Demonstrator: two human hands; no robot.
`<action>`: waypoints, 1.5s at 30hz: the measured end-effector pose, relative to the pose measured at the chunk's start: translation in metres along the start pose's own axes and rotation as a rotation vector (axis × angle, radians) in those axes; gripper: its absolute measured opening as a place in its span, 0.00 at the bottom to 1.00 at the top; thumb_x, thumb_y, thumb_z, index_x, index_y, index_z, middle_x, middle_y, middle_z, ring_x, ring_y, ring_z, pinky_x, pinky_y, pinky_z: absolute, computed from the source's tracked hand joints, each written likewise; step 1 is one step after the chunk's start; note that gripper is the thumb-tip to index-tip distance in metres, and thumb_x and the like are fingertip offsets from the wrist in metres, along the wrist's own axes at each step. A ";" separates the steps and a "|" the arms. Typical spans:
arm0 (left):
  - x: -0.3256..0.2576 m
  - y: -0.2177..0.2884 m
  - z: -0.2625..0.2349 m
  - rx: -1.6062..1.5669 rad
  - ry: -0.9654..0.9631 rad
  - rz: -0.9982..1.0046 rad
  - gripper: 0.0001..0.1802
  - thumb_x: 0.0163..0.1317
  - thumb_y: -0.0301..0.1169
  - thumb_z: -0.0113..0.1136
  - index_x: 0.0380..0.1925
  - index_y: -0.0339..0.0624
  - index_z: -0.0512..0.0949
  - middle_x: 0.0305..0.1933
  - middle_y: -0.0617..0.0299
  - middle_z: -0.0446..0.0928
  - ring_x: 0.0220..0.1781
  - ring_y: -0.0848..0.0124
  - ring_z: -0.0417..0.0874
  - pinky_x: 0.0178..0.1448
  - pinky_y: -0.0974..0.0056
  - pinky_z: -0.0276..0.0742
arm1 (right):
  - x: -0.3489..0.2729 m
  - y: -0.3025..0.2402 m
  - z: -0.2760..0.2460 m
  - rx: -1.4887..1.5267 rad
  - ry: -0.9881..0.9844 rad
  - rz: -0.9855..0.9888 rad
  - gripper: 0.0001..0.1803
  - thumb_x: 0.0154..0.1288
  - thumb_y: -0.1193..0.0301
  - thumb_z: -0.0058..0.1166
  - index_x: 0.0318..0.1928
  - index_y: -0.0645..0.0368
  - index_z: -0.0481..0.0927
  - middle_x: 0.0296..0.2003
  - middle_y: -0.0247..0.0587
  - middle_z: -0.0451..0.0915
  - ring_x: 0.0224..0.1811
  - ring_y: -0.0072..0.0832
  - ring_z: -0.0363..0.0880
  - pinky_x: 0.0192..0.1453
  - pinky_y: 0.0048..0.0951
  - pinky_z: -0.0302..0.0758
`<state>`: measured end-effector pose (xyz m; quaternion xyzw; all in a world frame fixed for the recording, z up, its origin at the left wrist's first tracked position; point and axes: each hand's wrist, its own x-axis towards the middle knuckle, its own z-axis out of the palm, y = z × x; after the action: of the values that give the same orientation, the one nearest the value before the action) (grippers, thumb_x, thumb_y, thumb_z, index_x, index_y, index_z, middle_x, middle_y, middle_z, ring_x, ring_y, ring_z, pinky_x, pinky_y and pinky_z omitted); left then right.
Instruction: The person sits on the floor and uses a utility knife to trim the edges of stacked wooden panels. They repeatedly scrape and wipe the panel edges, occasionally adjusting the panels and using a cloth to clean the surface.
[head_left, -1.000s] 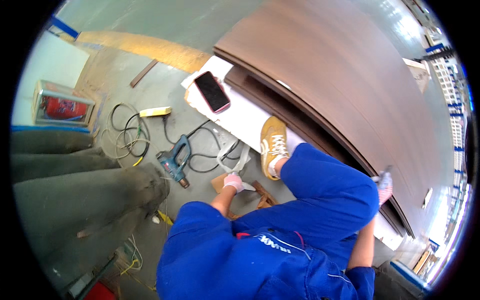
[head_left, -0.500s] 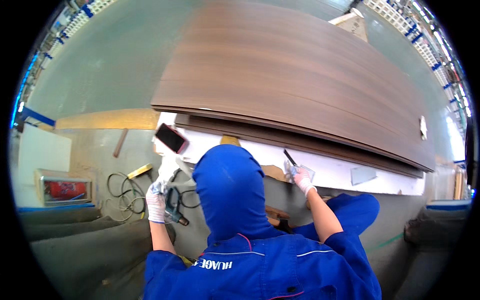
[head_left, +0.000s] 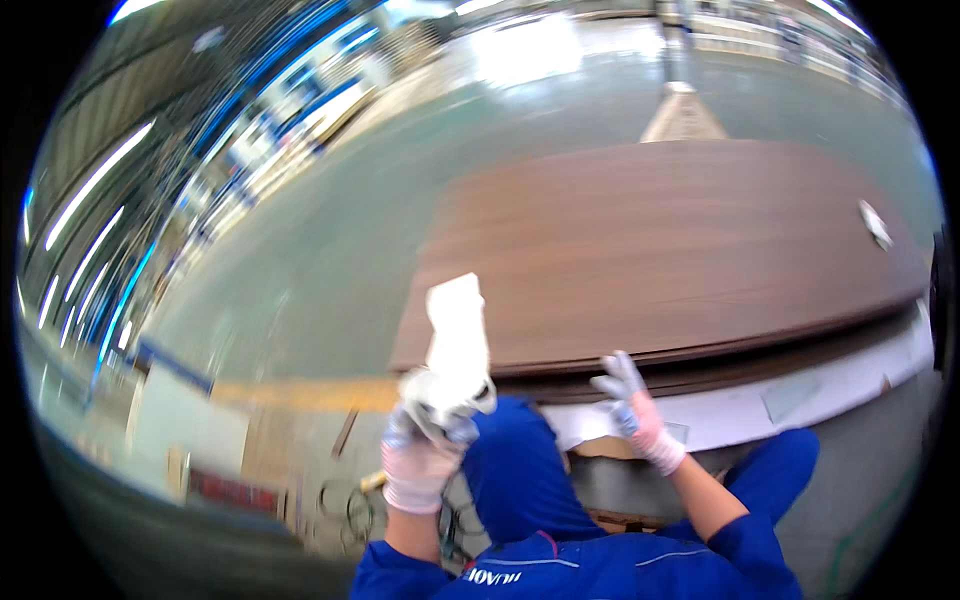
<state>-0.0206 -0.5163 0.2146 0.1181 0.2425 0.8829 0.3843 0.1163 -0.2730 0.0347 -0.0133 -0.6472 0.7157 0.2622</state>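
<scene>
Motion blur throughout, fine detail soft.

Left hand (head_left: 420, 465) in pale glove, raised near centre-left, fingers closed around lower end of white crumpled cloth or paper piece (head_left: 455, 345). Piece stands upright out of fist, upper part flat and rectangular, lower part bunched at fingertips. Top of piece overlaps near-left corner of large brown wood-grain panel (head_left: 680, 240) in view; whether touching panel, cannot tell.

Right hand (head_left: 635, 410) in pale glove, fingers spread open, holding nothing. Sits just at near edge of brown panel, above white board edge (head_left: 800, 400) running right beneath panel stack. Contact with panel edge cannot be confirmed.

Hands apart, blue hood (head_left: 515, 470) between them at bottom centre. Blue workwear sleeves (head_left: 730, 540) coming up from lower edge.

Brown panel lying flat, filling centre and right, far edge curved by lens. Small white object (head_left: 875, 225) on panel far right, kind unclear.

Grey-green concrete floor (head_left: 330, 260) left and far of panel. Pale flat board (head_left: 190, 425) on floor near left. Yellowish wooden strip (head_left: 300, 393) near left, running toward panel corner. Dark coiled cable (head_left: 350, 505) on floor just left of left forearm.
</scene>
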 end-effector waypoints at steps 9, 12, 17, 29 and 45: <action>0.055 -0.131 0.025 -0.172 -0.125 -0.562 0.24 0.63 0.39 0.52 0.57 0.41 0.67 0.51 0.54 0.75 0.44 0.63 0.77 0.48 0.59 0.73 | 0.009 -0.096 0.016 0.397 0.192 -0.364 0.71 0.45 0.53 0.72 0.70 0.37 0.21 0.72 0.46 0.34 0.73 0.42 0.41 0.71 0.46 0.51; 0.060 -0.163 0.030 0.034 -0.029 -0.664 0.25 0.66 0.44 0.51 0.57 0.40 0.67 0.56 0.55 0.73 0.52 0.61 0.76 0.54 0.57 0.74 | -0.001 -0.105 0.012 0.186 0.333 -0.341 0.59 0.49 0.58 0.70 0.72 0.46 0.39 0.68 0.49 0.50 0.69 0.38 0.54 0.68 0.38 0.59; 0.042 -0.189 -0.006 0.367 -0.231 -0.604 0.29 0.64 0.50 0.50 0.58 0.42 0.67 0.53 0.59 0.74 0.53 0.63 0.75 0.56 0.57 0.72 | -0.011 -0.086 -0.006 0.132 0.590 -0.181 0.24 0.62 0.72 0.57 0.58 0.65 0.70 0.48 0.43 0.78 0.51 0.28 0.76 0.56 0.27 0.72; 0.035 -0.138 0.031 0.842 -0.597 -0.090 0.49 0.62 0.54 0.52 0.71 0.43 0.37 0.75 0.46 0.43 0.72 0.54 0.54 0.71 0.54 0.52 | -0.049 -0.094 -0.104 0.686 0.749 -0.237 0.20 0.62 0.70 0.55 0.53 0.61 0.70 0.47 0.43 0.75 0.48 0.33 0.78 0.51 0.36 0.78; 0.029 -0.173 0.068 1.588 -1.053 0.799 0.33 0.48 0.53 0.60 0.47 0.39 0.74 0.51 0.44 0.72 0.53 0.45 0.72 0.58 0.45 0.65 | -0.044 -0.145 0.045 0.401 0.296 -0.266 0.31 0.65 0.70 0.43 0.68 0.56 0.55 0.56 0.34 0.65 0.51 0.24 0.67 0.58 0.29 0.65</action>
<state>0.0943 -0.3700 0.1838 0.7812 0.4995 0.3682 -0.0682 0.1905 -0.3282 0.1633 0.0195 -0.4436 0.7791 0.4426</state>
